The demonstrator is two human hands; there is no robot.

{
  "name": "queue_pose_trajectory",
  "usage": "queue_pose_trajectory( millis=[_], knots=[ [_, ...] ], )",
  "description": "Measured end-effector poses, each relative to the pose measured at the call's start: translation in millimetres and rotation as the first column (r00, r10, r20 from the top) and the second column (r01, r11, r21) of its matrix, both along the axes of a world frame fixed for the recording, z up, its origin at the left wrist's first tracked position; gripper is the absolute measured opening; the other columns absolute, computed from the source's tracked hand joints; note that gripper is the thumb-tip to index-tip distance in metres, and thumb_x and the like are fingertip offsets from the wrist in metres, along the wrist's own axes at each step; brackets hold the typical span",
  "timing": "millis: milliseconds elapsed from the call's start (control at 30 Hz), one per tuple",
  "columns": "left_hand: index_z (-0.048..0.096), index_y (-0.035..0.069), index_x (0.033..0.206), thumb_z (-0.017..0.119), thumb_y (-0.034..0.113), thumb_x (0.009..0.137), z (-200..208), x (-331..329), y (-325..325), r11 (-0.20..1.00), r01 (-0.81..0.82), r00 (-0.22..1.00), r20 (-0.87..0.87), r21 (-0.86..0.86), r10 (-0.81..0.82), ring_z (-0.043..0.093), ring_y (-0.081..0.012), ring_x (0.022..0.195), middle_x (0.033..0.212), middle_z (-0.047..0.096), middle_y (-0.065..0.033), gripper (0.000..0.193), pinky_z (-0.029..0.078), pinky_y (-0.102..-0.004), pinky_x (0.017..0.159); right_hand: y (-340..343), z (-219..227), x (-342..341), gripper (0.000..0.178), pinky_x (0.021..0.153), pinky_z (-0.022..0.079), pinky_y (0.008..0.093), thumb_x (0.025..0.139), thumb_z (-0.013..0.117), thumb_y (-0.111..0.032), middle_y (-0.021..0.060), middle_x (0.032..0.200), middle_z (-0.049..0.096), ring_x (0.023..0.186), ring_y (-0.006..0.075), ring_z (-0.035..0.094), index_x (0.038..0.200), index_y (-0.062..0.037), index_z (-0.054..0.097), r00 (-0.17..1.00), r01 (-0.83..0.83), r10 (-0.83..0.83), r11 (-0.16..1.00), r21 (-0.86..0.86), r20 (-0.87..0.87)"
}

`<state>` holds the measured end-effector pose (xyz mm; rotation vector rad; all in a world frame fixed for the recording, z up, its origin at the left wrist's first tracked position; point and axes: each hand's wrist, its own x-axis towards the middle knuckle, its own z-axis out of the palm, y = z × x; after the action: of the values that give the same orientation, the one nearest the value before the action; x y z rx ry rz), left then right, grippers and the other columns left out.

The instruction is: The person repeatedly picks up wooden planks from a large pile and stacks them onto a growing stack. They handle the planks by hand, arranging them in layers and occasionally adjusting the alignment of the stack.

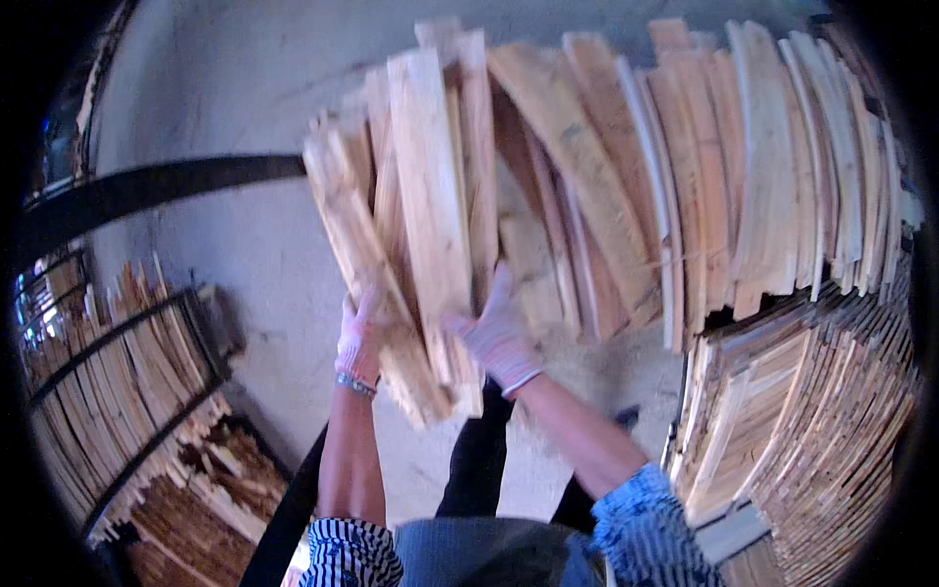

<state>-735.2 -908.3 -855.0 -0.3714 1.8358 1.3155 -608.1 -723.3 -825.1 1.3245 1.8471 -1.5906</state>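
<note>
My left hand (359,338), in a pale knitted glove with a bracelet at the wrist, presses against the left side of several rough wooden boards (430,166). On their near right side, my right hand (501,340) wears a similar glove and grips them, thumb pointing away from me. The boards stand side by side between my hands, slightly fanned. Fingers beneath or behind the wood are hidden. Right of my hands, a long row of more boards (587,166) leans on edge, some tilted.
A dense stack of thin boards (831,401) fills the lower right. On the left, more boards (122,391) sit within a dark metal frame (147,460). A black bar (176,186) reaches in from the left toward the boards. Grey concrete floor (264,254) lies below.
</note>
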Motion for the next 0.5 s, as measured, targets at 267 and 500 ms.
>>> queue_pose_trajectory(
  millis=[267, 500],
  knots=[
    [0.019, 0.002, 0.148, 0.068, 0.037, 0.087, 35.6, 52.7, 51.8, 0.928, 0.013, 0.983, -0.166, -0.373, -0.08, 0.049, -0.0238, 0.119, 0.136, 0.045, -0.0179, 0.086, 0.044, -0.0326, 0.095, -9.1, -15.6, -22.3, 0.097, 0.098, 0.043, 0.0391, 0.074, 0.077, -0.039, 0.0305, 0.133, 0.044, 0.117, 0.0374, 0.052, 0.139, 0.0086, 0.023, 0.968, 0.233, -0.229, 0.972, 0.032, -0.106],
    [0.03, 0.003, 0.139, 0.073, 0.025, 0.084, 14.5, 34.8, 37.5, 0.994, -0.097, 0.995, -0.028, -0.044, 0.095, 0.056, -0.0173, 0.104, 0.118, 0.056, -0.0114, 0.073, 0.049, -0.0317, 0.085, 0.6, -31.6, -13.6, 0.082, 0.091, 0.047, 0.0382, 0.074, 0.078, -0.028, 0.0234, 0.114, 0.059, 0.106, 0.0313, 0.059, 0.132, 0.0073, 0.031, 0.94, 0.251, -0.274, 0.959, -0.131, -0.202]
  ],
)
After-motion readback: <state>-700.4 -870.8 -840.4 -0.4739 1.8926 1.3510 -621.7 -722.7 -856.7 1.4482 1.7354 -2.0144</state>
